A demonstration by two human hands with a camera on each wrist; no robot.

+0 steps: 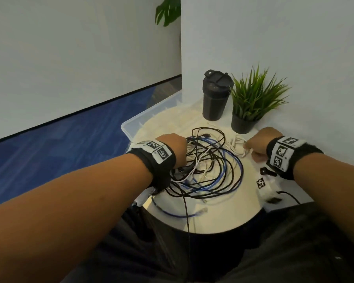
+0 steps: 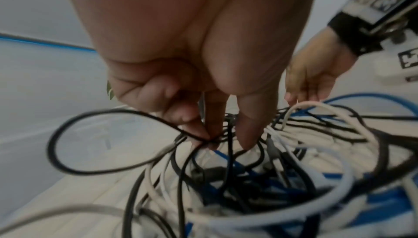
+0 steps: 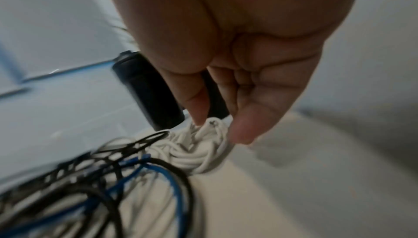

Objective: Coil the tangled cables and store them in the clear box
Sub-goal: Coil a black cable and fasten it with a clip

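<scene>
A tangle of black, blue and white cables (image 1: 208, 170) lies on a round white table (image 1: 229, 213). My left hand (image 1: 177, 149) reaches into the tangle's left side. In the left wrist view its fingertips (image 2: 211, 140) pinch a thin black cable (image 2: 68, 127) where a loop crosses. My right hand (image 1: 251, 148) is at a small white cable bundle (image 1: 238, 147) on the right. In the right wrist view its thumb (image 3: 196, 114) and a finger close on the white cable bundle (image 3: 203, 154) near its plug end. The clear box (image 1: 149, 115) stands behind the table's left edge.
A black tumbler (image 1: 215, 94) and a potted green plant (image 1: 251, 99) stand at the back of the table by the wall. A small white device with a marker (image 1: 263, 183) sits at the right edge. One blue cable end (image 1: 200, 211) hangs near the front rim.
</scene>
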